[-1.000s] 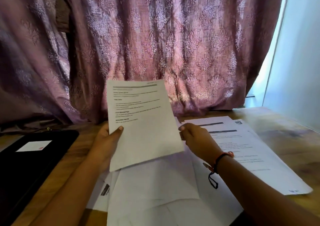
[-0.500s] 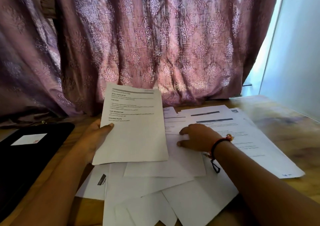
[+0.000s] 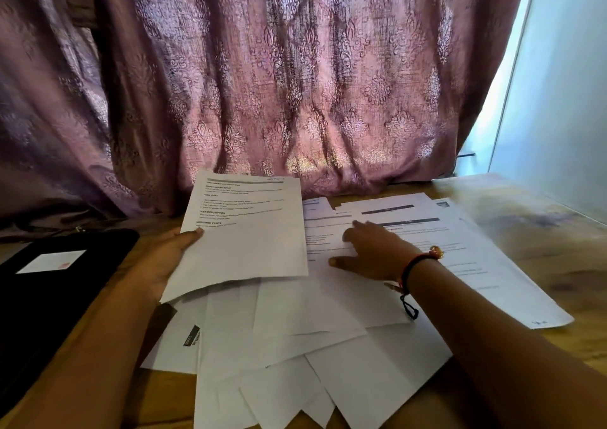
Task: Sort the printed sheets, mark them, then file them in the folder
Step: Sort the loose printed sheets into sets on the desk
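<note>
My left hand holds a printed sheet by its left edge, thumb on top, lifted and tilted above the table. Under and around it lies a loose spread of white sheets, several overlapping at odd angles. My right hand, a red and black thread on its wrist, rests with fingers spread flat on a printed sheet on the table. More printed sheets with dark header bars fan out to the right. A black folder with a white label lies at the left.
The wooden table shows bare at the far right and along the front left. A patterned mauve curtain hangs right behind the table. A pale wall stands at the right.
My right hand has moved away from the held sheet's edge and come down flat on the papers on the table. The held sheet stays in my left hand.
</note>
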